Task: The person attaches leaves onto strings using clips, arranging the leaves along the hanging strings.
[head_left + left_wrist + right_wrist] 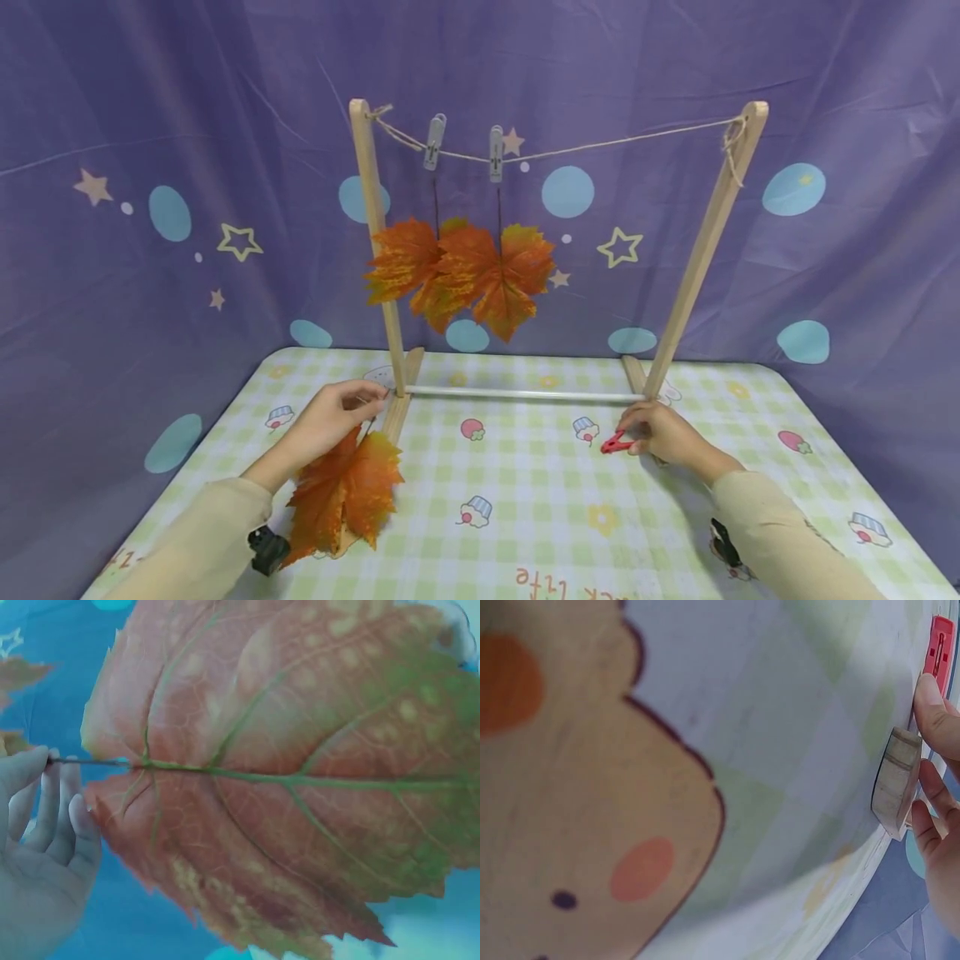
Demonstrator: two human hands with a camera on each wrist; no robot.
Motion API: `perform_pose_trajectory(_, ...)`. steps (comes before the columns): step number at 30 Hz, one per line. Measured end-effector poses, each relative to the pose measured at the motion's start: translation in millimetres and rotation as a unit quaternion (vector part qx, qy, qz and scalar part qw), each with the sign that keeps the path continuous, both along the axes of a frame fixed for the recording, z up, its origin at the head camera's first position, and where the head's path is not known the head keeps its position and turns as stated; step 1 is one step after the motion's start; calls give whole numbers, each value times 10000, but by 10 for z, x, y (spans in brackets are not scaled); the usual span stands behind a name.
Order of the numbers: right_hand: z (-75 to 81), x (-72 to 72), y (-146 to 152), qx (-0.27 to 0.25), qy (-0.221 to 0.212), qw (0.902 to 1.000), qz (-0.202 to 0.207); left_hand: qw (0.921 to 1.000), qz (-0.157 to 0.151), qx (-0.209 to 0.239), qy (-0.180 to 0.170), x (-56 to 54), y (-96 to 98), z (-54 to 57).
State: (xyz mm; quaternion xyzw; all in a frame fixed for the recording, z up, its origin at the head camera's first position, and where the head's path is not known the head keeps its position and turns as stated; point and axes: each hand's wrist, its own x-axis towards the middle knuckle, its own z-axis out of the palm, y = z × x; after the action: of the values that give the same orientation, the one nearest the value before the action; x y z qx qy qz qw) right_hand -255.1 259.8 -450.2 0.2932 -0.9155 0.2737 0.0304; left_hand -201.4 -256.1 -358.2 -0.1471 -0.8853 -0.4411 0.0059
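By its thin dark stem, my left hand (335,418) pinches an orange maple leaf (345,492), which hangs above the table's left side. The left wrist view shows the veined face of that leaf (285,772) close up, its stem between the fingertips of my left hand (45,847). At the right foot of the wooden frame, my right hand (667,433) pinches a red clothespin (617,443). In the right wrist view the clothespin (939,652) is at the thumb of my right hand (941,772), with the lower fingers beside the wooden foot (897,784).
A wooden frame, with a left post (378,242) and a right post (705,250), carries a sagging string (600,145). Two grey clothespins (496,154) on it hold two overlapping orange leaves (506,283). A white rod (525,394) joins the posts low down. A checked cloth (540,475) covers the table.
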Motion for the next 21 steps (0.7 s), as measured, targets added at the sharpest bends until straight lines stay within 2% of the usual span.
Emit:
perform_pose_trajectory(6,4,-1,-11,169,208,9996,65,9989,228,96,402,66,198,96)
perform_pose_trajectory(11,16,11,-7,155,205,9997,29,9977,273,363,502,111,418,211)
perform_pose_trajectory(17,-17,5,7,-55,566,9982,208,9958,185,644,617,87,644,268)
perform_pose_trajectory(19,-22,1,2,-40,545,9983,178,9950,175,722,663,72,715,284)
perform_pose_trajectory(21,-12,-2,-4,24,336,9994,99,9943,164,790,690,56,784,297)
